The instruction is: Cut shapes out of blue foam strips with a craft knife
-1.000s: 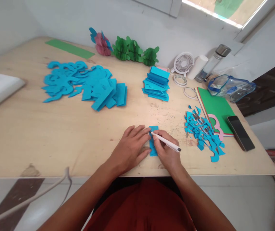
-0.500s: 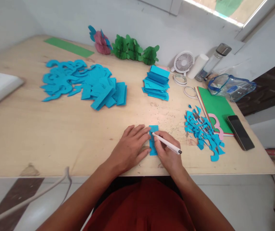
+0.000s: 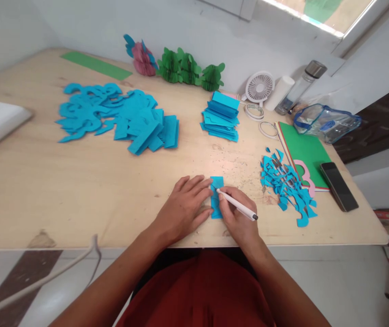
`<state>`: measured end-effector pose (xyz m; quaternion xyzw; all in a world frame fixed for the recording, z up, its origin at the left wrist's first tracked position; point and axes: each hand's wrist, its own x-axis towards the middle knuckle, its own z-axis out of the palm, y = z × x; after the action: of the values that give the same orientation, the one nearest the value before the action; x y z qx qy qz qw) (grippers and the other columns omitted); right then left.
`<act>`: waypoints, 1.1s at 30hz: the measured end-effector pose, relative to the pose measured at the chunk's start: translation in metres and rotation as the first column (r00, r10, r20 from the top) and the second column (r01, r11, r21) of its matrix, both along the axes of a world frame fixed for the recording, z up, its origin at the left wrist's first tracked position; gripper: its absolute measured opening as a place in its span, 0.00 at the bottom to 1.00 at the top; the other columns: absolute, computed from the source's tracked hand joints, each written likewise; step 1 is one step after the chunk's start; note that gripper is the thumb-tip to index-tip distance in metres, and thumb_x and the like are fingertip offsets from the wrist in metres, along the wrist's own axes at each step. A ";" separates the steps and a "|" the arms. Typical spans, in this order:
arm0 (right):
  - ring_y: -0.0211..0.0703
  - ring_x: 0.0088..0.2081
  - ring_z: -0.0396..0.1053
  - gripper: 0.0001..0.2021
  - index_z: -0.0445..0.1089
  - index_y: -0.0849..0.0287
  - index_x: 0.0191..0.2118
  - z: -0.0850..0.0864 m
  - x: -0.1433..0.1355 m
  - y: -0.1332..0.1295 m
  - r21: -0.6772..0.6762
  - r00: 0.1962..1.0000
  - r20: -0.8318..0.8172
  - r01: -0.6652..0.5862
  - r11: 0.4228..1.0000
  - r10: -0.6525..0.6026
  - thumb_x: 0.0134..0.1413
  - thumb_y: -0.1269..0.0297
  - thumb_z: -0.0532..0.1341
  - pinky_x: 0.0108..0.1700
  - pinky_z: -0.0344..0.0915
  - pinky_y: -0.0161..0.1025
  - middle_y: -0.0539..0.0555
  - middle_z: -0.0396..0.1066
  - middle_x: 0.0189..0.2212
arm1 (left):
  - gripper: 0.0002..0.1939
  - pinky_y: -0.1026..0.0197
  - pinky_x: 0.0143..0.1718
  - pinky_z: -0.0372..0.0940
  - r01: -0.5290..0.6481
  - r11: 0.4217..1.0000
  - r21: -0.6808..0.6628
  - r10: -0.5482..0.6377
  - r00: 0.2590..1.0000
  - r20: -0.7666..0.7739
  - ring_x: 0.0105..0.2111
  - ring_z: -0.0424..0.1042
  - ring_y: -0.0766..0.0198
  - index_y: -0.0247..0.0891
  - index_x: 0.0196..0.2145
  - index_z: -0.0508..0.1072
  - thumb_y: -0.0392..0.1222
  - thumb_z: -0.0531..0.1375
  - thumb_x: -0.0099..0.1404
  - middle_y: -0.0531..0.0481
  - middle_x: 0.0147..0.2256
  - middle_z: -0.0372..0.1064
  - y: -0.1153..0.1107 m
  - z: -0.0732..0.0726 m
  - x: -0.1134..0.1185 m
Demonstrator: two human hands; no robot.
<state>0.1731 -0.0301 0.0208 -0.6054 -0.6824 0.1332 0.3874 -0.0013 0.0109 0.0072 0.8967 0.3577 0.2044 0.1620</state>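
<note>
A small rectangle of blue paper (image 3: 216, 211) lies near the table's front edge, between my hands. My right hand (image 3: 241, 215) is closed around a white pen (image 3: 237, 204) with a dark end, its tip on the upper part of the paper. Flat on the table, my left hand (image 3: 187, 206) has its fingers stretched out, and its fingertips touch the paper's left edge. Part of the paper is hidden by my right fingers.
Blue paper cutouts (image 3: 92, 111) and a stack of blue pieces (image 3: 220, 117) lie farther back. Blue scraps (image 3: 285, 181), a phone (image 3: 339, 186) and green paper (image 3: 305, 152) are at right. A small fan (image 3: 260, 87) and a bottle (image 3: 301, 86) stand by the wall.
The pen tip has shifted very slightly down and right on the blue paper. My left hand stays in place, and the whole view has moved a little.
</note>
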 end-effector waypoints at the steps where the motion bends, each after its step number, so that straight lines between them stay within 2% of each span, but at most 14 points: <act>1: 0.43 0.36 0.75 0.09 0.73 0.57 0.38 0.000 0.000 0.000 -0.003 1.000 0.000 0.001 1.000 -0.001 0.62 0.67 0.55 0.42 0.71 0.40 0.55 0.78 0.34 | 0.17 0.38 0.62 0.52 -0.001 1.000 0.000 0.001 1.000 0.002 0.62 0.58 0.47 0.37 0.52 0.68 0.41 0.55 0.67 0.40 0.60 0.64 0.000 0.000 0.000; 7: 0.43 0.36 0.75 0.09 0.73 0.57 0.38 0.002 0.000 -0.001 -0.014 1.000 0.008 0.007 1.000 -0.007 0.62 0.67 0.55 0.42 0.70 0.40 0.55 0.78 0.34 | 0.17 0.38 0.62 0.52 0.004 1.000 -0.002 -0.004 1.000 -0.003 0.62 0.59 0.46 0.36 0.52 0.68 0.41 0.55 0.67 0.39 0.60 0.64 0.000 0.001 0.000; 17: 0.43 0.36 0.76 0.09 0.73 0.57 0.38 0.000 0.000 -0.001 -0.027 1.000 -0.012 0.016 1.000 -0.016 0.61 0.67 0.55 0.42 0.70 0.39 0.54 0.78 0.34 | 0.16 0.38 0.60 0.55 0.009 1.000 0.027 -0.008 1.000 -0.029 0.61 0.60 0.45 0.39 0.51 0.69 0.40 0.55 0.66 0.41 0.60 0.65 0.001 0.002 0.001; 33: 0.45 0.37 0.76 0.09 0.73 0.58 0.38 0.001 -0.001 -0.004 0.032 0.999 0.041 0.009 0.999 -0.010 0.63 0.68 0.55 0.43 0.70 0.40 0.56 0.78 0.35 | 0.16 0.38 0.60 0.54 0.011 1.000 0.029 -0.011 1.000 0.000 0.61 0.60 0.46 0.39 0.51 0.70 0.41 0.56 0.67 0.40 0.60 0.65 0.001 0.001 0.001</act>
<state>0.1717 -0.0338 0.0221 -0.6050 -0.6894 0.1082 0.3834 -0.0006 0.0114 0.0081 0.9008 0.3499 0.2087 0.1501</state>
